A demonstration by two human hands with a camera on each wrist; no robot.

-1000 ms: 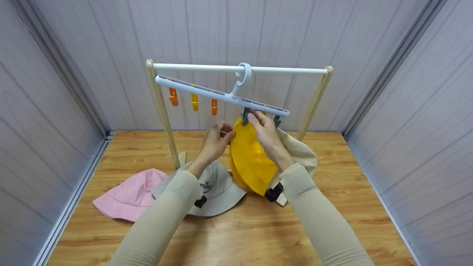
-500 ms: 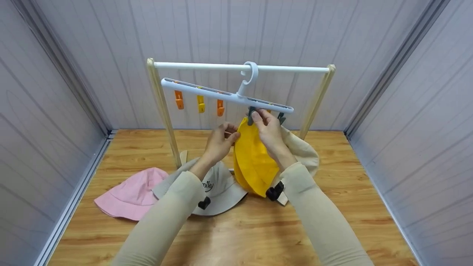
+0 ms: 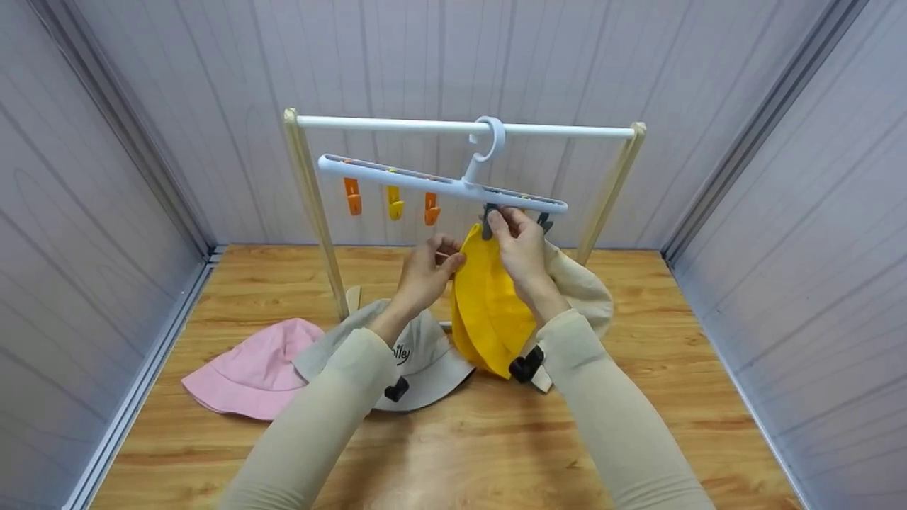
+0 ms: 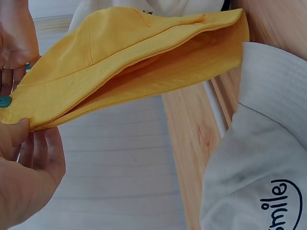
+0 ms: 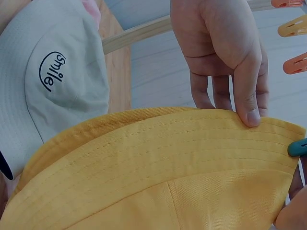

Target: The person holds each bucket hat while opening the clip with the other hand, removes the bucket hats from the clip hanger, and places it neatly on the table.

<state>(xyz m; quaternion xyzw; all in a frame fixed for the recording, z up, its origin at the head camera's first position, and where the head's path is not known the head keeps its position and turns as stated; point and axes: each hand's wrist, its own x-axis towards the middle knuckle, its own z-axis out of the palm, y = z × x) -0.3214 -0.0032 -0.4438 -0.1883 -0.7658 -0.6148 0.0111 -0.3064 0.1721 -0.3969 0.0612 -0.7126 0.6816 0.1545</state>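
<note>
A yellow bucket hat (image 3: 489,304) hangs brim-edge up under a pale blue clip hanger (image 3: 439,185). My left hand (image 3: 425,273) pinches its folded brim between thumb and fingers, plainest in the left wrist view. With my right hand (image 3: 523,248) I grip a dark green clip (image 3: 487,221) at the top of the hat, thumb against the clip. In the right wrist view the tip of this clip (image 5: 298,147) lies over the brim; most of the right hand is out of frame there. A cream hat (image 3: 584,290) hangs to the right from another dark clip (image 3: 544,221).
The hanger hooks over the white bar of a wooden-legged rack (image 3: 397,125), tilted down to the right. Orange and yellow clips (image 3: 395,203) dangle on its left side. A pink hat (image 3: 255,372) and a grey "smile" hat (image 3: 425,361) lie on the wood-look surface (image 3: 468,453).
The hanger has slid a little to the right along the bar and tilts slightly less. Both hands and the yellow hat have shifted slightly right with it, holds unchanged.
</note>
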